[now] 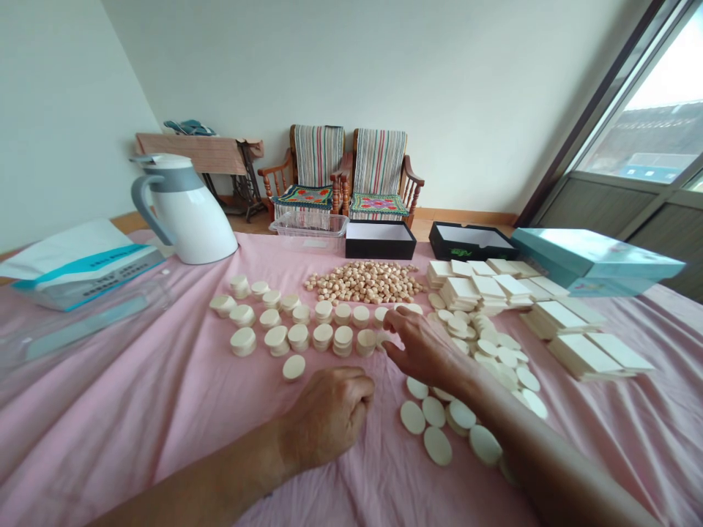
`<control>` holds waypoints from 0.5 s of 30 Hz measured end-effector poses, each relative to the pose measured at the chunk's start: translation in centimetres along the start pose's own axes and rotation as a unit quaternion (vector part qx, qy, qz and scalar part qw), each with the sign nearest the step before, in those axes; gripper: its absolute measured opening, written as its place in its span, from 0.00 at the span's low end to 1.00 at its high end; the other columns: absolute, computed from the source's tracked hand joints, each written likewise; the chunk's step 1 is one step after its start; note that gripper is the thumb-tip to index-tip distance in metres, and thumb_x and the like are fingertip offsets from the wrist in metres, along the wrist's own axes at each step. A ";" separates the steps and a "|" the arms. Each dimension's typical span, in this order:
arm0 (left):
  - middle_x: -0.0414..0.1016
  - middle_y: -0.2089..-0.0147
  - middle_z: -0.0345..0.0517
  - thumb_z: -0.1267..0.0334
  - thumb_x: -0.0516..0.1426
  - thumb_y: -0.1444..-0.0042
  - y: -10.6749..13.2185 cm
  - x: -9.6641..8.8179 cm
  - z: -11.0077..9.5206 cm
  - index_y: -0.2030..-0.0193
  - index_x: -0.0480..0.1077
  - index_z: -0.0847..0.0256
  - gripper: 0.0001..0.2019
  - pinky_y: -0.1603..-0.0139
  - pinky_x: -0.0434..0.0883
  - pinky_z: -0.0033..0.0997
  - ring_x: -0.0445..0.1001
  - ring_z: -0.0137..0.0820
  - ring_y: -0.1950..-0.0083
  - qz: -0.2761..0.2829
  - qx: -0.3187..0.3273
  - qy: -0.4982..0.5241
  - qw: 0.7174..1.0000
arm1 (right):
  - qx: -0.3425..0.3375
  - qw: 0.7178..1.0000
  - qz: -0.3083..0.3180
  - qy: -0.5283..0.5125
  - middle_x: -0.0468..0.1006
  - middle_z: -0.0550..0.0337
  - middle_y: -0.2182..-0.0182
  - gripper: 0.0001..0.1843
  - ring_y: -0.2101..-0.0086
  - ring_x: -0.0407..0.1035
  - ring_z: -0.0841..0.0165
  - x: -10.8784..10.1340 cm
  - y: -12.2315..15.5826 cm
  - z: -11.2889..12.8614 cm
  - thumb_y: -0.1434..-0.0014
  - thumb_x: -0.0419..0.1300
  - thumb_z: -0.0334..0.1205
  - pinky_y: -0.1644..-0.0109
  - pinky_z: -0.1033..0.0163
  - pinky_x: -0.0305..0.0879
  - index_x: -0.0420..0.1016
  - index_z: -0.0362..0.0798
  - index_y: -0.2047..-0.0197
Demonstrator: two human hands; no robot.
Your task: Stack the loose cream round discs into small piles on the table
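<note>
My right hand (414, 342) reaches over the right end of the rows of stacked round wooden discs (323, 335). Its thumb and fingers are closed around a pale wooden disc (382, 339), partly hidden and blurred, beside the last stack (366, 342) of the front row. Curled into a fist, my left hand (329, 413) rests on the pink cloth in front of the stacks; whatever it may hold is hidden. One disc stack (294, 367) stands apart, ahead of the left hand. Loose discs (438, 445) lie scattered under and around my right forearm.
Behind the stacks lies a heap of small wooden pieces (367, 283). Stacked square wooden tiles (582, 353) and a light-blue box (598, 256) occupy the right. Two black boxes (380, 249) and a clear plastic tray (310, 230) line the far edge. A white jug (195, 219) stands left.
</note>
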State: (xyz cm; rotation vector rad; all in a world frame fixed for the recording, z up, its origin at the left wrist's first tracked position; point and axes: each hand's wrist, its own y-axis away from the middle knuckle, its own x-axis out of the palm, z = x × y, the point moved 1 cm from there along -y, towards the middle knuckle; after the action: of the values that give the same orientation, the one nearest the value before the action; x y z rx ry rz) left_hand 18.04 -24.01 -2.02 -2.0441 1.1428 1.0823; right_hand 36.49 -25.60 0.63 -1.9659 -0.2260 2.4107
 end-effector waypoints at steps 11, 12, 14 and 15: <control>0.67 0.74 0.40 0.76 0.48 0.50 0.0 0.0 0.0 0.77 0.58 0.63 0.08 0.68 0.58 0.26 0.66 0.26 0.70 -0.001 -0.003 -0.003 1.000 | 0.006 0.999 0.019 0.036 0.71 0.51 0.62 0.09 0.62 0.67 0.64 1.2 0.0 0.9 0.43 0.54 0.37 0.63 0.63 0.57 0.64 0.45 0.58; 0.67 0.73 0.40 0.76 0.48 0.50 0.0 0.1 0.1 0.77 0.58 0.63 0.08 0.68 0.58 0.26 0.66 0.27 0.70 -0.002 -0.004 -0.007 1.000 | 0.005 0.999 0.020 0.039 0.71 0.52 0.62 0.08 0.62 0.67 0.64 1.2 0.0 0.9 0.44 0.54 0.36 0.64 0.63 0.57 0.64 0.45 0.59; 0.67 0.73 0.41 0.76 0.48 0.50 0.0 0.1 0.1 0.77 0.59 0.63 0.08 0.68 0.58 0.27 0.66 0.27 0.70 -0.004 -0.007 -0.014 1.000 | 0.000 0.999 0.024 0.047 0.70 0.52 0.62 0.09 0.63 0.67 0.64 1.1 0.0 1.0 0.46 0.54 0.34 0.65 0.63 0.56 0.64 0.45 0.60; 0.67 0.73 0.41 0.76 0.48 0.50 0.0 0.1 0.1 0.77 0.59 0.63 0.08 0.68 0.58 0.27 0.67 0.27 0.69 -0.004 -0.008 -0.016 1.000 | -0.002 0.998 0.027 0.051 0.70 0.52 0.62 0.09 0.64 0.67 0.64 1.0 0.1 1.1 0.47 0.54 0.33 0.65 0.62 0.56 0.65 0.45 0.60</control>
State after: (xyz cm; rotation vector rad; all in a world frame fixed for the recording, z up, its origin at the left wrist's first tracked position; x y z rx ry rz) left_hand 18.01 -24.02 -2.16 -2.0344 1.1142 1.1192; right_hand 35.27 -25.69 -0.10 -2.1169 -0.1770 2.3340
